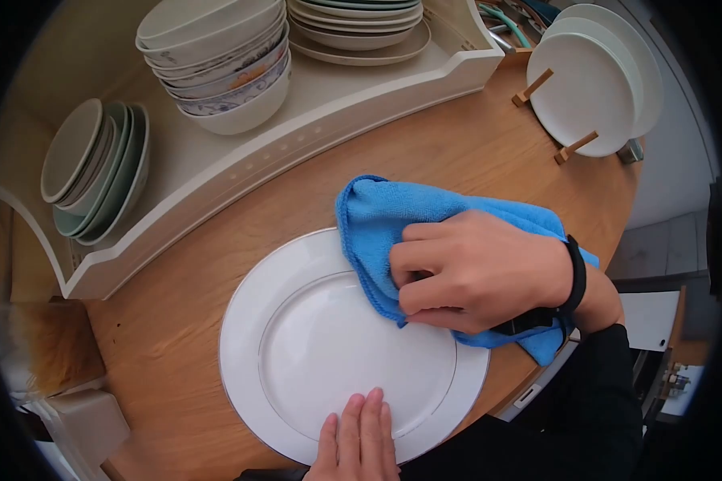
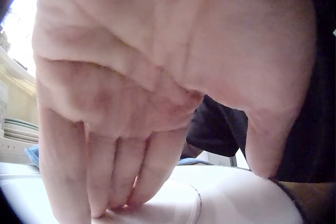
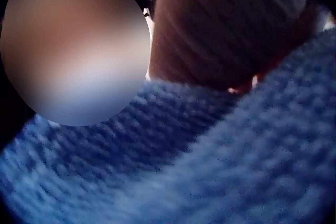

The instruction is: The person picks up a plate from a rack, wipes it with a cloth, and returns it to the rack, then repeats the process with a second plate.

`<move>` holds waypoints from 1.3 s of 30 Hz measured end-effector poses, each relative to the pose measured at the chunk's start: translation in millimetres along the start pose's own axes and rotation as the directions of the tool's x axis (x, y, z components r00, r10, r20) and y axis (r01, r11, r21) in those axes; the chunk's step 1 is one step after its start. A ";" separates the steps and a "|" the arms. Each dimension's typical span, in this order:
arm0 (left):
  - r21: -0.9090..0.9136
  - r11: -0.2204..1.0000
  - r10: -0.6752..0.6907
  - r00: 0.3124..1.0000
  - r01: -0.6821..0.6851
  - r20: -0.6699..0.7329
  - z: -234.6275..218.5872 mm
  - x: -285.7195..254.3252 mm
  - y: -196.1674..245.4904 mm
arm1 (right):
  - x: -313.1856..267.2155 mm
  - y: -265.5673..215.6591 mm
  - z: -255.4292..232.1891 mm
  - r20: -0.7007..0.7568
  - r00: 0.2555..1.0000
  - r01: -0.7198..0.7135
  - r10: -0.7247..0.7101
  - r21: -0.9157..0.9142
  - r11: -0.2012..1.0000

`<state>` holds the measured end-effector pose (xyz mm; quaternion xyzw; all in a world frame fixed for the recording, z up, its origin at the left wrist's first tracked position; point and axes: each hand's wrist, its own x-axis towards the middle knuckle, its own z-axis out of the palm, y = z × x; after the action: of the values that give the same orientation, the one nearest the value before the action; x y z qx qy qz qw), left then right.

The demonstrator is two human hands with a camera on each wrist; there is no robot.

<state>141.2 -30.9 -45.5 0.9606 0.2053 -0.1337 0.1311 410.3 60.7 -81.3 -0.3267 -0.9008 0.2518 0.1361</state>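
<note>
A large white plate (image 1: 329,337) with a thin grey rim line lies flat on the wooden table. My right hand (image 1: 477,272), fingers curled, grips a blue microfibre cloth (image 1: 377,208) over the plate's upper right rim. In the right wrist view the cloth (image 3: 173,161) fills the lower half, close to the camera. On the plate's near side rests my left hand (image 1: 357,445), fingers straight and pointing away from me. The left wrist view shows the palm of that hand (image 2: 142,82), with fingertips down at the plate's surface (image 2: 236,198).
Behind the plate stands a cream rack (image 1: 297,140) with stacked bowls (image 1: 217,68), stacked plates (image 1: 361,36) and leaning green and white dishes (image 1: 100,172). White plates (image 1: 582,92) stand upright in a wooden holder (image 1: 576,147) at the back right. A white container (image 1: 88,425) sits at the left.
</note>
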 end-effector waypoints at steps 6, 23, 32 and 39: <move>0.050 0.994 0.103 0.993 -0.100 -0.050 5.7 4.2 -4.6 | -16.8 -11.1 -27.2 0.227 0.951 -0.201 0.210 -0.060 0.978; 0.122 0.976 0.190 0.977 -0.179 -0.092 13.7 1.3 -10.4 | 76.2 5.3 -6.8 0.153 0.983 0.135 -0.099 -0.247 0.960; 0.191 0.964 0.203 0.975 -0.183 -0.086 8.4 3.5 -9.5 | 53.2 2.4 2.5 0.013 0.999 0.051 -0.050 -0.088 0.995; 0.126 0.980 0.164 0.983 -0.153 -0.083 8.9 2.2 -7.4 | 1.4 7.5 -29.5 0.077 0.988 -0.125 0.135 -0.123 0.984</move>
<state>138.1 -26.3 -55.9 0.9852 0.1256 -0.0898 0.0742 425.3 77.4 -60.7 -0.3814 -0.8957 0.2203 0.0612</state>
